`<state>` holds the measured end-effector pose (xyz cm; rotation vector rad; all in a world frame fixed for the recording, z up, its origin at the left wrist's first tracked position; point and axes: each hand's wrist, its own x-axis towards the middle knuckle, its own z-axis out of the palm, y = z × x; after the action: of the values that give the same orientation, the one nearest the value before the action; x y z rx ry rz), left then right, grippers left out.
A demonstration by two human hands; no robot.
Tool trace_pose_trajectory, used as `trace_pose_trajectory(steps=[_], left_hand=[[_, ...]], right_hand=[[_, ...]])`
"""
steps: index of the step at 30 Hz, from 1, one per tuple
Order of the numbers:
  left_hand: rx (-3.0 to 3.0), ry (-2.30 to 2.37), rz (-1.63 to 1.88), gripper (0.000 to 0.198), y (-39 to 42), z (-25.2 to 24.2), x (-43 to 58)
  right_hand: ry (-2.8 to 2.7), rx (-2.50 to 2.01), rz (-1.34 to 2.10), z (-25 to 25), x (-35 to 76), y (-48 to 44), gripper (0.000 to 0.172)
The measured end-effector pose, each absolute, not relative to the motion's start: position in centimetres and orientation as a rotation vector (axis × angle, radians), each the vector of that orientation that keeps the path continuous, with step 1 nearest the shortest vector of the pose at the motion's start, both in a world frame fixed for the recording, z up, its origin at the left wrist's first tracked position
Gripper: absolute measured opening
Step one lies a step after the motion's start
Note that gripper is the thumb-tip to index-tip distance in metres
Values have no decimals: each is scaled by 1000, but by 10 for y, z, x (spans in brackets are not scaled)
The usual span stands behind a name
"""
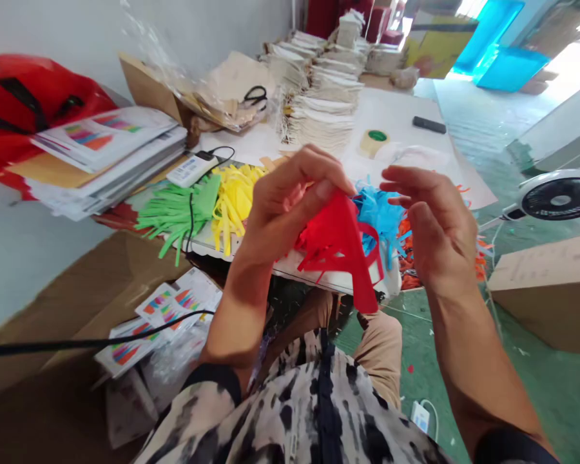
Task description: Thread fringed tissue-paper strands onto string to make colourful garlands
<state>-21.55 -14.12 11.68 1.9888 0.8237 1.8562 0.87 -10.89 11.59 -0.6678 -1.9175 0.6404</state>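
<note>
Pinched between the thumb and fingers of my left hand (299, 200) is a piece of red fringed tissue paper (341, 235), and a longer red strip hangs from it over the table's front edge. My right hand (437, 229) is raised to the right of it, fingers curved and apart, with nothing visible in them. Between the hands, behind the red paper, lies blue fringed paper (379, 212). Further left on the table are yellow fringed paper (236, 193) and green fringed paper (181, 203). Orange fringed paper (408, 258) shows partly beside my right wrist.
Tall stacks of paper bundles (323, 96) stand at the back, with tape (373, 142) and a dark phone-like object (429, 124) nearby. Printed sheets (111, 145) and black-handled scissors (255, 95) are left. Open carton (77, 290) below left; fan (560, 196) and box (551, 290) right.
</note>
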Motion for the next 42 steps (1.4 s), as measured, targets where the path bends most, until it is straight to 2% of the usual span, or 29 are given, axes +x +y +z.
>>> trace_pose_trajectory(steps=[3, 5, 7, 12, 15, 21, 24, 27, 31, 34, 37, 39, 40, 42], left_hand=[[2114, 659, 1677, 12, -155, 120, -205], [2109, 666, 1633, 11, -162, 118, -197], [2036, 655, 1639, 13, -165, 114, -190], [1884, 588, 1646, 15, -164, 101, -177], [1862, 615, 1608, 16, -166, 97, -168], [1838, 642, 1517, 19, -174, 95, -157], [1799, 653, 1491, 24, -176, 93, -157], [1676, 642, 1418, 34, -177, 88, -154], [1471, 569, 1146, 48, -176, 75, -150], [1419, 601, 965, 44, -173, 68, -154], [1477, 622, 829, 41, -173, 70, -164], [1553, 566, 686, 36, -176, 75, -168], [1591, 510, 599, 33, -178, 78, -169], [1664, 377, 427, 27, -181, 84, -169]], right_hand=[[-1948, -649, 936, 124, 9, -131, 52], [-1923, -659, 1105, 125, 12, -146, 54], [-1837, -681, 1171, 122, 17, -157, 47], [-1729, -743, 1079, 103, 38, -172, 17], [-1678, -763, 1071, 96, 47, -180, 9], [-1674, -834, 1298, 84, 57, -190, 32], [-1635, -900, 1347, 75, 64, -196, 33], [-1578, -932, 1235, 71, 67, -202, 25], [-1618, -958, 829, 74, 66, -210, 11], [-1663, -970, 647, 77, 76, -216, 7], [-1812, -1019, 627, 78, 97, -223, 5], [-1916, -1048, 698, 78, 110, -227, 10], [-1937, -1040, 764, 77, 114, -229, 19], [-1924, -972, 969, 72, 114, -231, 48]])
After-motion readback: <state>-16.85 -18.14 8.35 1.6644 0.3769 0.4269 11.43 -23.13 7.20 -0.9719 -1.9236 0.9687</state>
